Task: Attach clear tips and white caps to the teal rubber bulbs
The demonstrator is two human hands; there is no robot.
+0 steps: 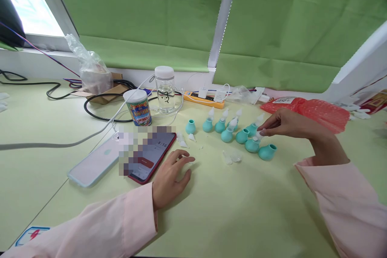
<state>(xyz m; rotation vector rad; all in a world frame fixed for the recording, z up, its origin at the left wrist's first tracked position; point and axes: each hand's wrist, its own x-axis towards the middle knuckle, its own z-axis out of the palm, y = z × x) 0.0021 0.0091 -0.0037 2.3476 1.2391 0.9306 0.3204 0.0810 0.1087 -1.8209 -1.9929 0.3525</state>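
My right hand point(282, 124) pinches a small translucent white nozzle tip point(258, 135) at the mouth of a teal rubber bulb point(252, 145); the fingers hide part of the tip. Right beside it, a teal bulb with an open mouth point(267, 152) leans on its side. Several more bulbs stand in a loose group behind, some with pointed white nozzles point(233, 123) in them, others bare-mouthed. A lone open bulb point(190, 127) sits to the left. My left hand point(172, 177) rests on the table, fingers loosely bent and apart, by the red-edged phone point(151, 155).
Loose clear plastic pieces point(232, 157) and a small white tip point(192, 137) lie on the table. A pale phone point(96, 159), noodle cup point(139, 109), water jar point(165, 92), power strip point(204, 98), cables and red bubble wrap point(317, 113) surround the work area.
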